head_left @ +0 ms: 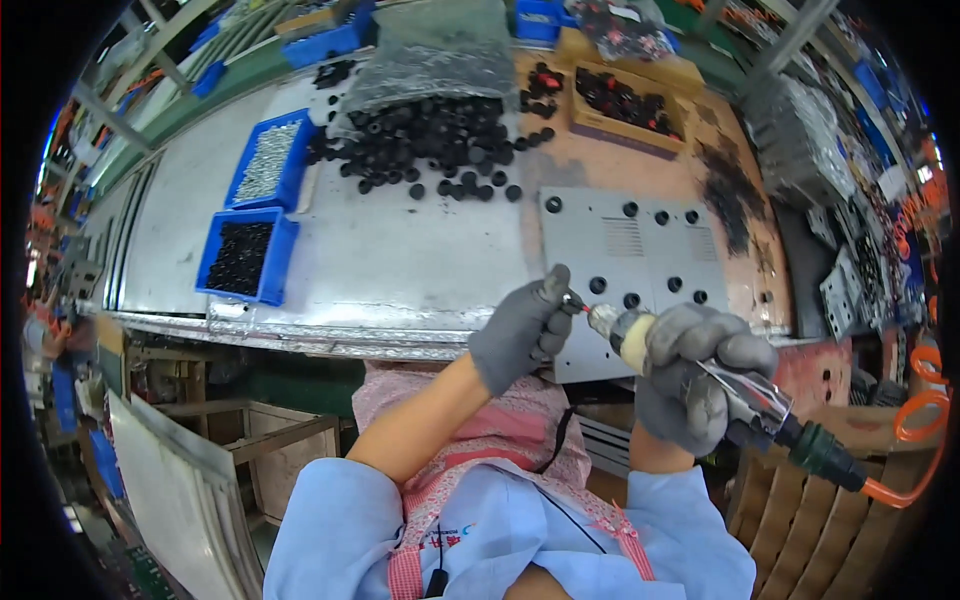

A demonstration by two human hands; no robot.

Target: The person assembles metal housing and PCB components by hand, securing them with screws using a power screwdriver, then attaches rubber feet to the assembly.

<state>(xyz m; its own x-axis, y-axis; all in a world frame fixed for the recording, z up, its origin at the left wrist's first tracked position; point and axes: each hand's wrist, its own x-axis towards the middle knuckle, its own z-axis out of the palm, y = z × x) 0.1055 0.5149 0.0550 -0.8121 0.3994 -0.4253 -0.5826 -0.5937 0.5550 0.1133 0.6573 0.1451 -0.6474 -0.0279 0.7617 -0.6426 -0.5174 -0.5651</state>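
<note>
My right hand [700, 375], in a grey glove, is wrapped around an air screwdriver [632, 335] with an orange hose at its rear end. The driver's bit points left, toward my left hand [522, 332]. That hand, gloved in grey too, is closed with thumb and fingers together. A small dark piece at its fingertips meets the bit; it is too small to make out. Beneath and beyond both hands lies a flat grey metal panel [580, 238] with slots. Several round black feet [597, 285] sit on it.
A heap of black feet [430, 140] spills from a clear plastic bag [440, 50]. Two blue bins hold silver pieces [268, 160] and black screws [240, 258]. A cardboard box [625, 135] of black and red parts stands behind the panel. The orange hose [925, 400] coils at right.
</note>
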